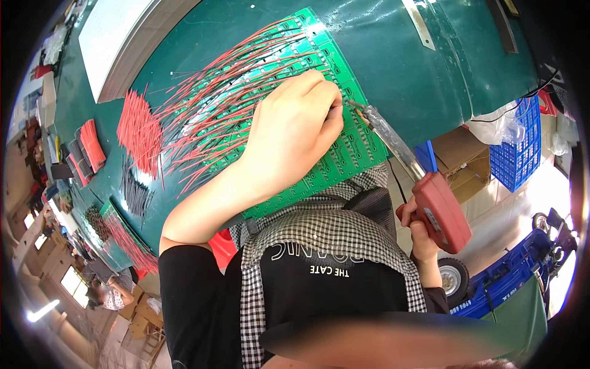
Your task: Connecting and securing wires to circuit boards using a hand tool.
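A green rectangular circuit-board panel (356, 142) is laid on the green desk (412, 86), partly covered by thin red and black wires (236, 64). Its middle is hidden by the curled left hand (294, 126); whether anything is pinched cannot be told. A red plastic soldering gun (439, 209) is gripped by the right hand (423, 238), tip near the panel's right edge. At left, loose red wires (139, 132), loose black wires (137, 194) and a white block (114, 46) are noted.

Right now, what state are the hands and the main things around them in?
Circuit board: partly covered by red and black wires
Left hand: fingers curled over the board; grip contents hidden
Right hand: closed on the soldering tool
Soldering tool: tip beside the left hand; power state unclear
Red wire pile: loose on the table
Black wire pile: loose
Metal strip: lying flat
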Motion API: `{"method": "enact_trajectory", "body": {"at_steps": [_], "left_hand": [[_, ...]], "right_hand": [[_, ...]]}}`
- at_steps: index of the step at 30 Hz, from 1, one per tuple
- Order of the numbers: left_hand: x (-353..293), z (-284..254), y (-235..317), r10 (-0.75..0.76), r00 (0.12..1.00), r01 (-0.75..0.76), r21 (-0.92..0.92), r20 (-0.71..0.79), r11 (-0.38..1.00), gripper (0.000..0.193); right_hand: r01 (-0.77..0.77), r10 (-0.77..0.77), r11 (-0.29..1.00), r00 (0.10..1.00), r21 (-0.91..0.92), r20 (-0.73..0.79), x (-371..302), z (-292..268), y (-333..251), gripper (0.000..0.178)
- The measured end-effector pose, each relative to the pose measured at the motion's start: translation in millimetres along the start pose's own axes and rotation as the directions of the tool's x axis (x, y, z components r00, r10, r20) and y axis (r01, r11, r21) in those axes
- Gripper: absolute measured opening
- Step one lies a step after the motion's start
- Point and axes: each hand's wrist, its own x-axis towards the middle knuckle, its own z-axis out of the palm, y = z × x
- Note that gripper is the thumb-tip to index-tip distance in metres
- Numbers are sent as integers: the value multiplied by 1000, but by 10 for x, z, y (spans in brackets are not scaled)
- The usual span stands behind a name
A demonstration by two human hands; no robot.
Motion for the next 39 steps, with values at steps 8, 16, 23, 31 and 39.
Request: {"method": "enact_trajectory", "body": {"at_steps": [8, 16, 23, 31, 39], "left_hand": [[2, -6, -2, -3, 1000, 3, -8, 5, 1000, 9], [30, 20, -45, 17, 1000, -17, 17, -13, 1000, 10], [-57, 45, -24, 79, 997, -82, 143, 26, 986, 8], [-504, -748, -283, 10, 990, 67, 544, -139, 836, 8], [-1238, -1707, -1688, -507, 786, 613, 339, -353, 714, 50]], "right_hand": [[124, -118, 989, 991, -83, 69, -16, -27, 6, 72], [68, -52, 972, 996, 227, -76, 56, 133, -192, 65], [207, -152, 948, 961, 240, -231, -55, 210, -191, 58], [276, -241, 953, 942, 129, -234, -126, 237, -161, 49], [245, -214, 962, 950, 121, -225, -79, 331, -208, 51]]}}
